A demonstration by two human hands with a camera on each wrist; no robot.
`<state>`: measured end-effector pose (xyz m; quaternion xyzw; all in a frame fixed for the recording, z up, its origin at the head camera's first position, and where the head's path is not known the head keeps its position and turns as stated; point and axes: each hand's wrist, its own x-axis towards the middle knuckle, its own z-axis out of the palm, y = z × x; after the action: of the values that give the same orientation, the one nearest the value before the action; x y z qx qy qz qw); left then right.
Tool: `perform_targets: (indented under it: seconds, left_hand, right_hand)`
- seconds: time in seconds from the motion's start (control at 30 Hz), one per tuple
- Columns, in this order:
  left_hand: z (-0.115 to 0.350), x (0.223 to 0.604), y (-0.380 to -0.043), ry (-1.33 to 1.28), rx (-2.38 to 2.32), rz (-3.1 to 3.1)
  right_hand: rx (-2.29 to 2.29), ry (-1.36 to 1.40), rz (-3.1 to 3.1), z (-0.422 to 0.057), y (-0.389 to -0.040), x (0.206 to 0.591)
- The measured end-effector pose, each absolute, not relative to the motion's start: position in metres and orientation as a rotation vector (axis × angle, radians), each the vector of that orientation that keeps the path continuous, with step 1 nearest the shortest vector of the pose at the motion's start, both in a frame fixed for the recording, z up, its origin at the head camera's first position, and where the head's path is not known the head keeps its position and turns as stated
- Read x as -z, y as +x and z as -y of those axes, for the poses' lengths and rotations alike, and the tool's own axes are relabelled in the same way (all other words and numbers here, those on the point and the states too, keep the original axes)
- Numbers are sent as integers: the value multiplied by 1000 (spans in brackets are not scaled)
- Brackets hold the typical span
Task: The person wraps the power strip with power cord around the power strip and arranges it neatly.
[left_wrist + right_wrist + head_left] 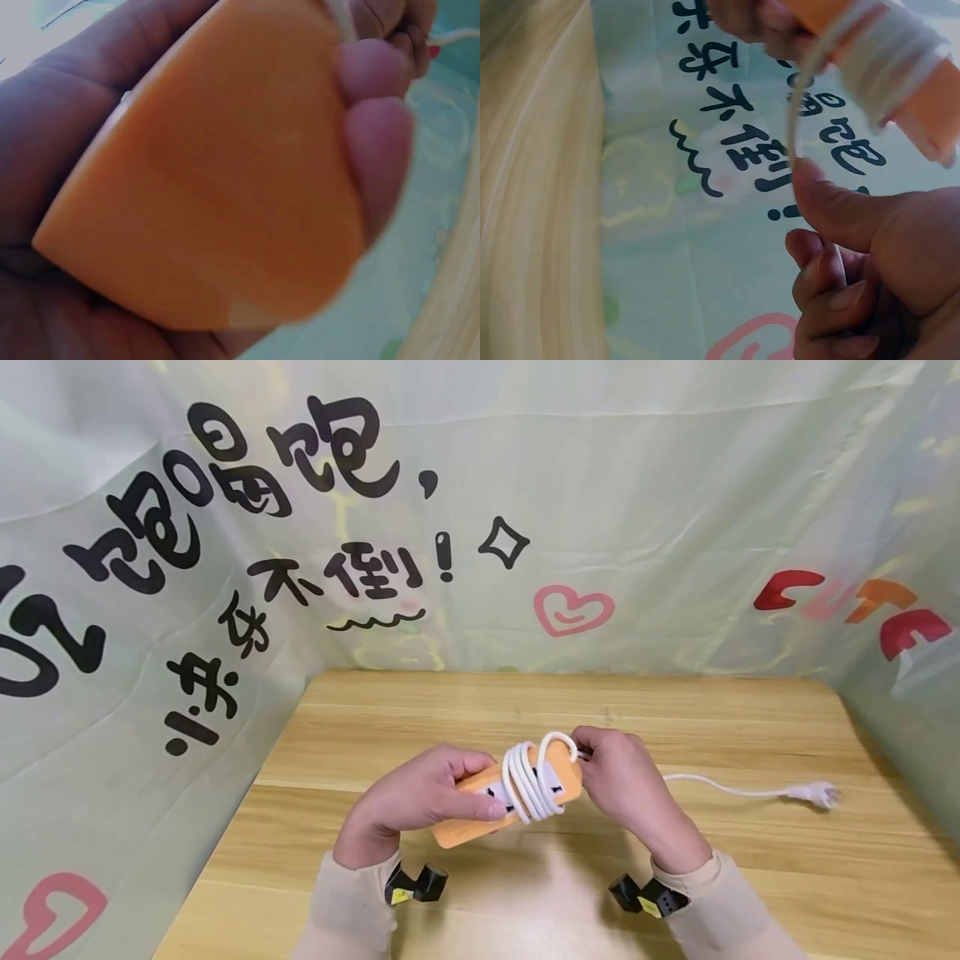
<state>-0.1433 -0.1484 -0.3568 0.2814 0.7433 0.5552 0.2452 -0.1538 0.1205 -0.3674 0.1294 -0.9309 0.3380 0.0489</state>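
Note:
An orange power strip (pixel 453 835) with a pale socket face is held above the table, tilted up to the right. Several turns of its white cord (pixel 525 789) wrap round its right half. My left hand (pixel 427 789) grips the left end, thumb on the socket face; the left wrist view shows fingertips (pixel 379 161) curled over the far edge. Just off the strip's right end, my right hand (pixel 618 772) pinches the cord between thumb and curled fingers, clearest in the right wrist view. Beyond that hand the cord runs right to a white plug (pixel 813 794) lying on the table.
The wooden table (pixel 420 710) has rounded back corners. Pale fabric sheets (pixel 660 510) with printed lettering and hearts hang behind and on both sides. Black wrist cameras (pixel 416 883) sit on both forearms near the beige sleeves (pixel 352 902).

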Motion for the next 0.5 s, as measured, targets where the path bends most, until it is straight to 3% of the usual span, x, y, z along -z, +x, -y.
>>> perform_targets:
  seconds: [0.5]
  left_hand:
    - [133, 365, -137, 882, -849, -2345]
  right_hand:
    - [-1088, 699, 2984, -125, -147, 362]
